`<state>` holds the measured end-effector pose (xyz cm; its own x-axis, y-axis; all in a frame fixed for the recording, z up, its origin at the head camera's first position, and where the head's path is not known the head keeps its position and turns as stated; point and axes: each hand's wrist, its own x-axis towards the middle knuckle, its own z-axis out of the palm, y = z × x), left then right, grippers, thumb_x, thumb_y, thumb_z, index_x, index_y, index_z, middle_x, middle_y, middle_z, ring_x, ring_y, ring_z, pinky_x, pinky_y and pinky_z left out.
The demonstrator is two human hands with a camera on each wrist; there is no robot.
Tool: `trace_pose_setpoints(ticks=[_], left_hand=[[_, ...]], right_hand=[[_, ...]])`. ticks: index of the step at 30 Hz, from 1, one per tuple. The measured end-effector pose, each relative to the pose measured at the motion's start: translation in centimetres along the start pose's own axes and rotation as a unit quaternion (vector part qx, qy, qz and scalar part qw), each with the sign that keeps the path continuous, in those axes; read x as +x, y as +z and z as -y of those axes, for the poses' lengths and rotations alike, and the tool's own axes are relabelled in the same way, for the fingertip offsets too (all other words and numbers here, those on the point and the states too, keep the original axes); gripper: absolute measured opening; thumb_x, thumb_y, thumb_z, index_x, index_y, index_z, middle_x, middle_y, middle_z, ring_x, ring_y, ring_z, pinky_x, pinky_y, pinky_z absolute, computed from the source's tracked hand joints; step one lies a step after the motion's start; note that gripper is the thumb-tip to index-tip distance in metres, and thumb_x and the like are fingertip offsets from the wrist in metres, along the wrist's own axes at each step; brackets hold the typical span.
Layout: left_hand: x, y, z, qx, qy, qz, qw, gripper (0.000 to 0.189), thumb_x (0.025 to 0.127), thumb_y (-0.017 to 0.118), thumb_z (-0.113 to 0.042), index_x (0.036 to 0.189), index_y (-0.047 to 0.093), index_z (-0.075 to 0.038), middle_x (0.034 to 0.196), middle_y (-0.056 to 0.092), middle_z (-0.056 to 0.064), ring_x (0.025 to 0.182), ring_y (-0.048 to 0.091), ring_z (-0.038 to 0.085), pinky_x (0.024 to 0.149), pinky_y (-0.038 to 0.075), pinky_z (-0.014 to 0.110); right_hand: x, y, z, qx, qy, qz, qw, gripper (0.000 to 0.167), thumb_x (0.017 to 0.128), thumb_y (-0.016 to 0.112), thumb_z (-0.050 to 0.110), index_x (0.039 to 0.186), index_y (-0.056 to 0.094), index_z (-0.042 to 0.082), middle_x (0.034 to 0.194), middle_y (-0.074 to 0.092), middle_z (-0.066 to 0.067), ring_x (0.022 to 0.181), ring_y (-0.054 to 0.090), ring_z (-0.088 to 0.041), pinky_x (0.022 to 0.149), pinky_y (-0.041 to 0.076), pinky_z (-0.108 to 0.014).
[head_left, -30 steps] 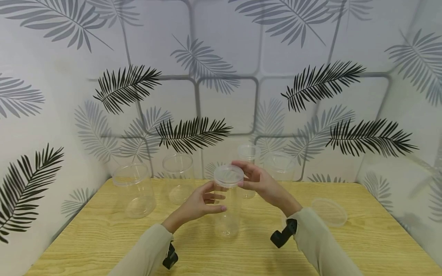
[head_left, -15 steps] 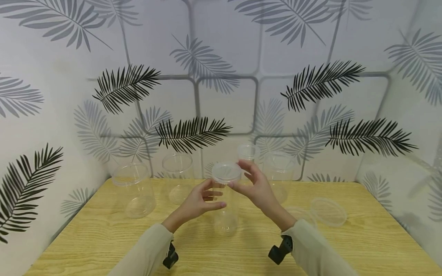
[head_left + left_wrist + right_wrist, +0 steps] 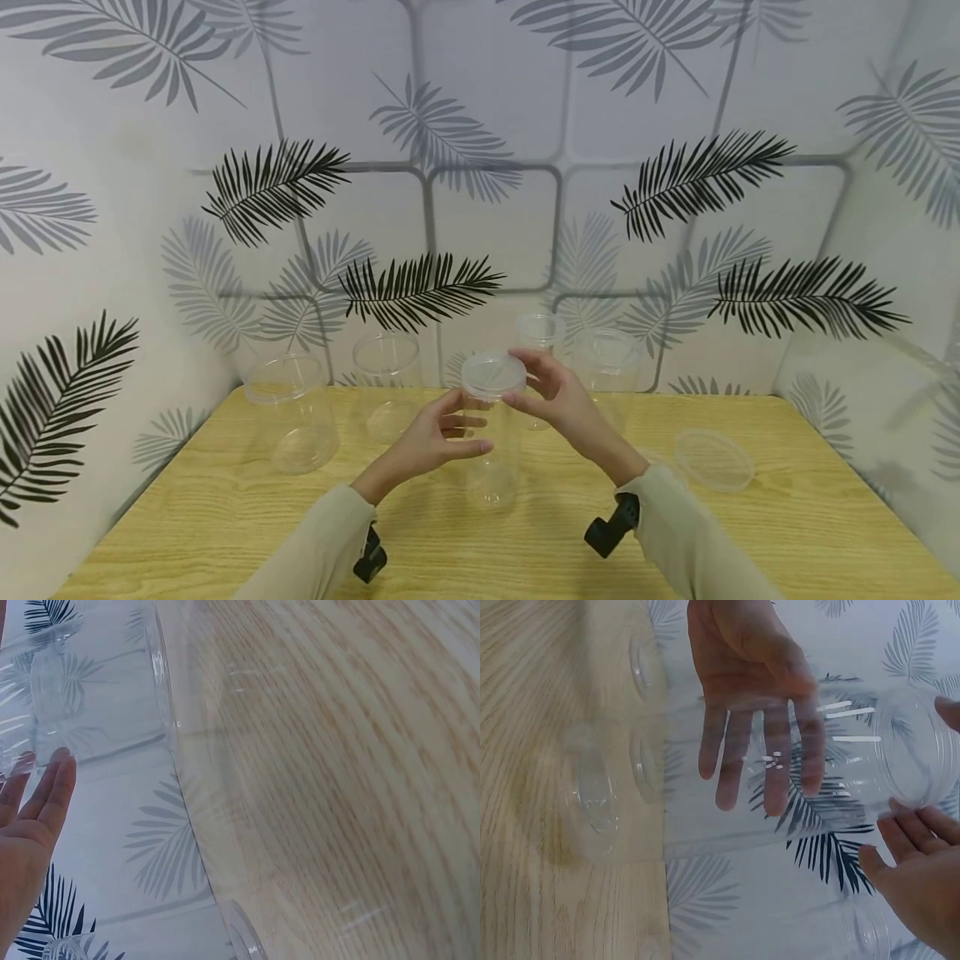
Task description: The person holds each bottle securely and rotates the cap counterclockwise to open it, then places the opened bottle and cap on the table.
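1. Both hands are engaged: the left hand (image 3: pixel 427 442) spans the body of the held jar (image 3: pixel 492 483), thumb in front and fingers behind, parted by the jar's width; the right hand (image 3: pixel 562 406) grips the rim of the lid (image 3: pixel 493 375) between thumb and fingers.
2. Leaf-printed backdrop (image 3: pixel 487 108) rises behind and on both sides, closing off the back.
3. Wooden table (image 3: pixel 450 567) meets it along a straight back edge; the left edge slants toward the viewer and the right back corner is rounded.
4. Four other clear jars stand toward that back edge: a wide jar (image 3: pixel 288 408) near the left edge, a second jar (image 3: pixel 386 387) beside it, a narrow jar (image 3: pixel 540 333) just behind the right hand, and a far jar (image 3: pixel 607 367) to its right.
5. Held jar stands upright near the middle, in front of them; wood extends before it and to either side. Whether its base touches the table cannot be told.
6. Clear disc (image 3: pixel 714 460) lies flat to the right, near the right sleeve (image 3: pixel 693 533), well inside the edge.
7. Lid covers the held jar's mouth; how fully it is seated cannot be told.
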<state>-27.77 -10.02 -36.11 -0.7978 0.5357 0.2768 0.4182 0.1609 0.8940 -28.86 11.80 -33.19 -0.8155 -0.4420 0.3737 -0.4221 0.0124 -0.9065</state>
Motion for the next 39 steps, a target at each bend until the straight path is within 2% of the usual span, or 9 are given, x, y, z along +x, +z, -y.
trace_pose_setpoints(ticks=[4, 7, 14, 18, 23, 26, 29, 34, 39], left_hand=[[0.1, -0.1, 0.1, -0.008, 0.005, 0.013, 0.9999, 0.065, 0.079, 0.07, -0.007, 0.136, 0.037, -0.01, 0.128, 0.051, 0.016, 0.115, 0.053, 0.037, 0.095, 0.044, 0.049], [0.0, -0.1, 0.0, -0.013, 0.009, 0.023, 0.9996, 0.067, 0.08, 0.07, -0.007, 0.138, 0.035, -0.011, 0.128, 0.051, 0.017, 0.115, 0.052, 0.039, 0.095, 0.043, 0.051], [-0.1, -0.1, -0.2, -0.017, 0.007, 0.027, 0.9995, 0.068, 0.08, 0.069, -0.006, 0.138, 0.035, -0.01, 0.128, 0.05, 0.018, 0.116, 0.052, 0.038, 0.096, 0.04, 0.056], [-0.1, -0.1, -0.2, -0.019, 0.004, 0.02, 0.9996, 0.067, 0.08, 0.069, -0.005, 0.137, 0.035, -0.009, 0.129, 0.05, 0.018, 0.116, 0.052, 0.037, 0.096, 0.04, 0.056], [-0.1, -0.1, -0.1, -0.015, 0.003, 0.006, 0.9999, 0.066, 0.08, 0.069, -0.006, 0.136, 0.036, -0.008, 0.129, 0.049, 0.019, 0.116, 0.05, 0.041, 0.097, 0.038, 0.057], [-0.1, -0.1, -0.2, -0.009, -0.001, -0.002, 1.0, 0.065, 0.08, 0.069, -0.007, 0.136, 0.037, -0.009, 0.128, 0.049, 0.018, 0.116, 0.05, 0.041, 0.098, 0.039, 0.055], [-0.1, 0.0, -0.2, -0.002, -0.002, -0.009, 1.0, 0.065, 0.08, 0.07, -0.008, 0.136, 0.037, -0.01, 0.127, 0.05, 0.017, 0.116, 0.051, 0.039, 0.097, 0.042, 0.051], [0.0, 0.1, -0.2, 0.007, -0.001, -0.012, 0.9999, 0.066, 0.08, 0.07, -0.008, 0.137, 0.036, -0.011, 0.127, 0.051, 0.017, 0.114, 0.053, 0.036, 0.096, 0.044, 0.048], [0.2, 0.1, 0.7, 0.005, 0.003, -0.003, 1.0, 0.069, 0.08, 0.069, -0.01, 0.139, 0.033, -0.012, 0.128, 0.05, 0.018, 0.114, 0.053, 0.037, 0.096, 0.043, 0.05]], right_hand=[[0.5, -1.1, -0.2, 0.056, 0.003, 0.07, 0.9959, 0.065, 0.085, 0.065, 0.021, 0.139, 0.033, 0.005, 0.136, 0.044, -0.006, 0.125, 0.044, -0.019, 0.096, 0.045, -0.031], [0.8, -1.6, -0.3, 0.083, 0.005, 0.103, 0.9912, 0.064, 0.087, 0.063, 0.019, 0.14, 0.031, 0.003, 0.132, 0.046, 0.001, 0.119, 0.048, -0.011, 0.094, 0.045, -0.026], [1.0, -2.0, -0.7, 0.1, -0.002, 0.128, 0.9867, 0.061, 0.089, 0.06, 0.016, 0.141, 0.03, 0.004, 0.131, 0.047, 0.002, 0.118, 0.048, -0.011, 0.095, 0.044, -0.026], [0.6, -1.6, -0.6, 0.082, -0.002, 0.1, 0.9916, 0.063, 0.088, 0.061, 0.017, 0.141, 0.029, 0.007, 0.138, 0.041, -0.004, 0.125, 0.043, -0.018, 0.097, 0.043, -0.028], [-0.1, -0.5, -0.4, 0.027, 0.006, 0.019, 0.9994, 0.063, 0.085, 0.066, 0.02, 0.139, 0.033, 0.012, 0.144, 0.035, -0.009, 0.133, 0.032, -0.03, 0.099, 0.043, -0.041], [-0.4, 0.4, -0.2, -0.002, 0.005, -0.028, 0.9996, 0.063, 0.083, 0.068, 0.02, 0.137, 0.035, 0.013, 0.142, 0.037, -0.009, 0.133, 0.031, -0.035, 0.098, 0.042, -0.048], [-0.4, 1.2, -0.1, -0.022, 0.006, -0.063, 0.9978, 0.064, 0.082, 0.069, 0.019, 0.136, 0.036, 0.015, 0.141, 0.038, -0.008, 0.132, 0.032, -0.035, 0.096, 0.043, -0.049], [-0.4, 1.9, 0.1, -0.029, 0.012, -0.086, 0.9958, 0.063, 0.081, 0.069, 0.017, 0.135, 0.037, 0.013, 0.138, 0.04, -0.009, 0.13, 0.037, -0.032, 0.091, 0.048, -0.044], [-0.3, 1.7, 0.1, -0.029, 0.013, -0.077, 0.9965, 0.062, 0.082, 0.069, 0.017, 0.135, 0.037, 0.011, 0.136, 0.043, -0.012, 0.129, 0.039, -0.032, 0.09, 0.05, -0.041]])
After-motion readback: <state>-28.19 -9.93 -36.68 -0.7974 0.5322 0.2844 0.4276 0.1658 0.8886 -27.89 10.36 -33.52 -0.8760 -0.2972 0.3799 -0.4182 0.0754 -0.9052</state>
